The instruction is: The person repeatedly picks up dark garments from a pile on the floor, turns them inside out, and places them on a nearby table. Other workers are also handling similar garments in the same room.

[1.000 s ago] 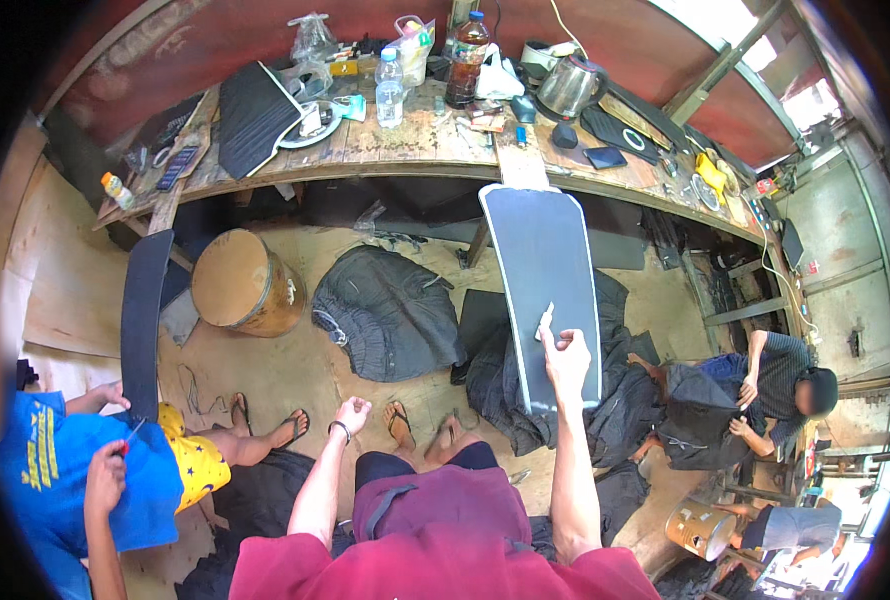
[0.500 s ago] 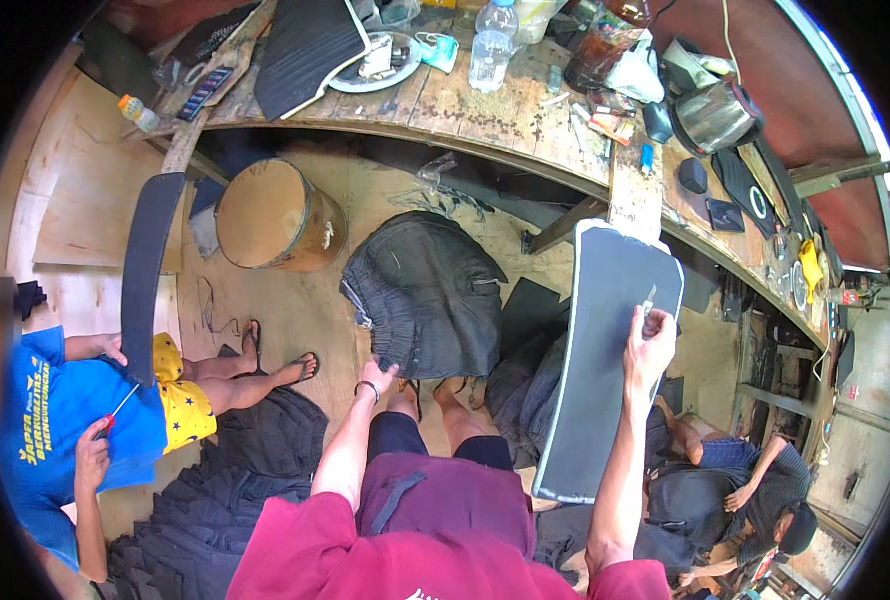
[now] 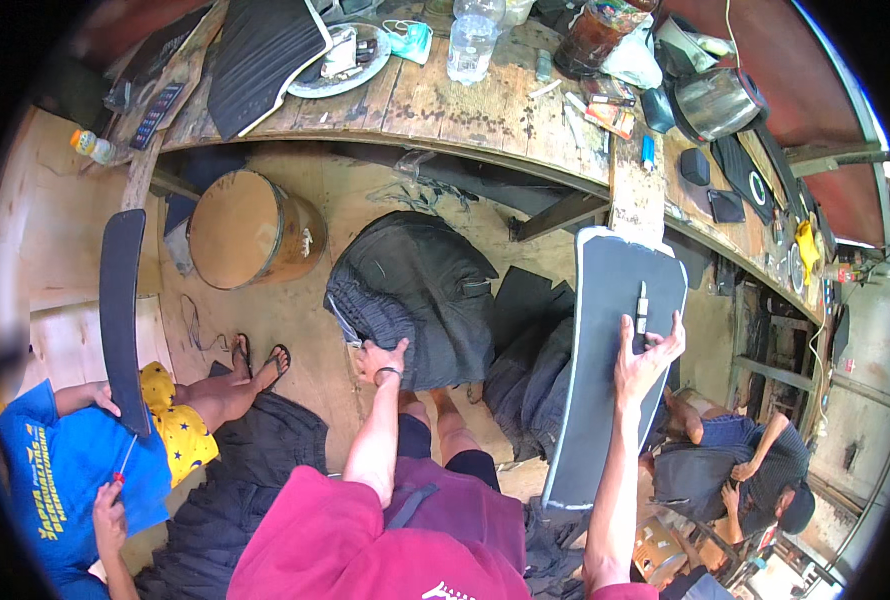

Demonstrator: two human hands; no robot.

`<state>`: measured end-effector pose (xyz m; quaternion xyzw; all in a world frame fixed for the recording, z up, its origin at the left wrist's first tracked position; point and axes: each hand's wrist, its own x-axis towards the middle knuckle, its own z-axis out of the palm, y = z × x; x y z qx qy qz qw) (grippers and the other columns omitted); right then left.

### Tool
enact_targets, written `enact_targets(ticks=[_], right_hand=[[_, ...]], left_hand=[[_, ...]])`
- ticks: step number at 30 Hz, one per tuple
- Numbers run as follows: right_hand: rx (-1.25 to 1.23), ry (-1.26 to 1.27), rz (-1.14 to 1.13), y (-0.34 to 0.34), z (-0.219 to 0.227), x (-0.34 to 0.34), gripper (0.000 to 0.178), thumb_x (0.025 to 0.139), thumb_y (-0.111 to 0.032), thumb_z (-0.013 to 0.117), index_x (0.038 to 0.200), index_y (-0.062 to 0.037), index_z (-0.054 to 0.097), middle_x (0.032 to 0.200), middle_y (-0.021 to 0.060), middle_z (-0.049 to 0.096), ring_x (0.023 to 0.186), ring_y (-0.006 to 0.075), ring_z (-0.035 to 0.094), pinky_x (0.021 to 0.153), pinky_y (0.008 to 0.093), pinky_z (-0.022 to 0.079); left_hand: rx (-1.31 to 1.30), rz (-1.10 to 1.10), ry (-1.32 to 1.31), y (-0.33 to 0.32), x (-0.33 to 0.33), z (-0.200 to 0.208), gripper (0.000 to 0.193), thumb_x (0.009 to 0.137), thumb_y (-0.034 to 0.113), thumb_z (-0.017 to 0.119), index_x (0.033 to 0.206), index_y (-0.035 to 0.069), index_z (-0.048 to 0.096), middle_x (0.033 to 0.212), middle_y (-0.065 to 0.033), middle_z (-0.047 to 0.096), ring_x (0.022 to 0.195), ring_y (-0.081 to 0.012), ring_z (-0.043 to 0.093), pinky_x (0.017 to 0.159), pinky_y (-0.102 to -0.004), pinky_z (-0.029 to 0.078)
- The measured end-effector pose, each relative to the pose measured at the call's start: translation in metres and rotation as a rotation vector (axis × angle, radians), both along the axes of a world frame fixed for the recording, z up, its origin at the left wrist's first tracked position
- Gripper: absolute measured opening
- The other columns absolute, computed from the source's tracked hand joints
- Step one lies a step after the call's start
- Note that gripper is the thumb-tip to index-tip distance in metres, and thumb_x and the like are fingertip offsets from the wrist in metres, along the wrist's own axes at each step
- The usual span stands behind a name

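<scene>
A thick stack of black, cloth-like pieces (image 3: 420, 290) lies in front of my knees, its layered edges fanned toward me. My left hand (image 3: 378, 361) is closed on the near edge of that stack, with some fingers hidden. To the right, a long dark board with a pale edge (image 3: 605, 400) slopes from the bench toward me. On the board lies a small pale-handled craft knife (image 3: 642, 312). My right hand (image 3: 649, 362) rests around the knife's lower end, fingers apart and not wrapped round it.
A wooden bench (image 3: 445, 125) curves across the far side, holding bottles, a plate and a kettle (image 3: 715, 105). Below it stands a round drum (image 3: 245, 230). At left, a person in blue (image 3: 95, 470) holds a long black strip and a screwdriver. Another person (image 3: 765, 470) works at right.
My left hand has moved up onto the stack's edge. My right hand has loosened from the craft knife, its fingers spreading. The person at left has shifted lower in view.
</scene>
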<state>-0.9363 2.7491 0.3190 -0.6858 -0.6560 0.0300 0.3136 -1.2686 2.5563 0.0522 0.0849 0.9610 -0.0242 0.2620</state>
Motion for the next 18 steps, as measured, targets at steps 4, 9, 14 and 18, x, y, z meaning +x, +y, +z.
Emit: enact_targets(ticks=[4,9,14,18], right_hand=[[-0.002,0.123,-0.083,-0.009,0.012,-0.008,0.083,0.089,-0.037,0.081,0.153,-0.0073,0.037,0.149,0.0195,0.034,0.11,0.0272,0.057,0.09,0.0419,0.049],[0.098,0.11,-0.086,-0.058,0.058,-0.035,0.075,0.089,-0.033,0.08,0.149,-0.0067,0.043,0.151,0.0196,0.037,0.12,0.0298,0.054,0.097,0.0461,0.049],[-0.58,0.61,0.224,-0.149,0.08,-0.102,0.054,0.088,-0.031,0.08,0.13,-0.0021,0.061,0.129,0.0201,0.061,0.124,0.0332,0.058,0.104,0.0436,0.047],[-0.507,0.409,0.21,-0.163,0.034,-0.139,0.074,0.087,-0.042,0.078,0.143,-0.0019,0.051,0.147,0.0257,0.047,0.137,0.0384,0.047,0.115,0.0463,0.039]], left_hand=[[0.25,0.239,-0.425,0.011,-0.002,-0.015,0.12,0.06,0.057,0.093,0.149,-0.005,0.039,0.149,-0.0258,0.05,0.137,-0.0362,0.051,0.116,-0.0448,0.039],[0.53,0.021,-0.566,0.032,-0.054,0.023,0.074,0.07,0.036,0.091,0.122,-0.01,0.063,0.12,-0.0237,0.071,0.113,-0.0317,0.068,0.101,-0.0417,0.052],[0.736,-0.516,-0.59,0.042,-0.026,0.166,0.075,0.072,0.039,0.089,0.128,-0.003,0.061,0.121,-0.0221,0.071,0.115,-0.0353,0.068,0.101,-0.0438,0.052],[0.736,-0.625,-0.71,0.027,0.021,0.254,0.081,0.073,0.042,0.088,0.134,-0.001,0.057,0.126,-0.0233,0.068,0.118,-0.0375,0.066,0.101,-0.0453,0.052]])
